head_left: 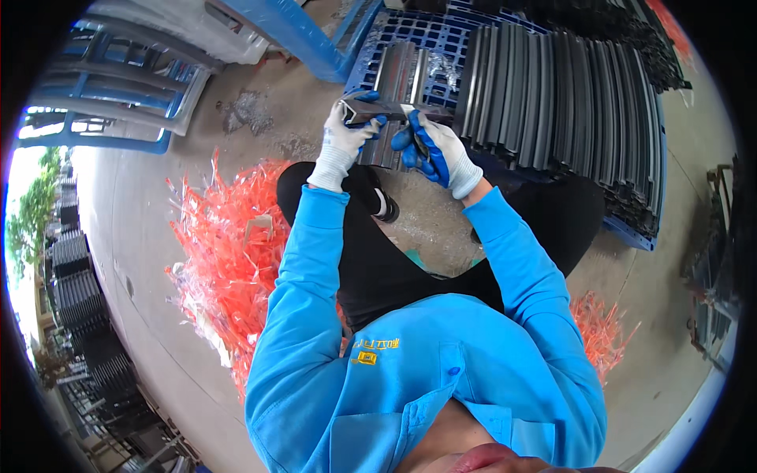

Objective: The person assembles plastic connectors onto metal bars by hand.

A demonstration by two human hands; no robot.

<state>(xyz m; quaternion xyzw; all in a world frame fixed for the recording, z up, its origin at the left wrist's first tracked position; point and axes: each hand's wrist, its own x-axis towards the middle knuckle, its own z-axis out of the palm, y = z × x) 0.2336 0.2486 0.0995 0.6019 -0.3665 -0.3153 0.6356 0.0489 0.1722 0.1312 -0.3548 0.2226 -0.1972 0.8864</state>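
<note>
Out ahead of my knees, a dark metal channel profile (388,110) is held up roughly level, its open end to the left. My left hand (344,144), in a white glove with blue coated fingers, is closed around that left end. My right hand (440,151), gloved the same way, has its fingers curled in against the profile's middle and right part. Whatever its fingertips pinch is too small to make out. Directly beneath both hands, several long metal profiles (398,69) lie on a blue plastic pallet (378,33).
A dense row of dark profiles (544,94) fills the pallet's right side. Heaps of red plastic film strips (229,252) lie left of my legs, with more red strips (601,331) at right. Blue metal frames (150,134) stand at far left, and stacked dark parts (79,292) line the left edge.
</note>
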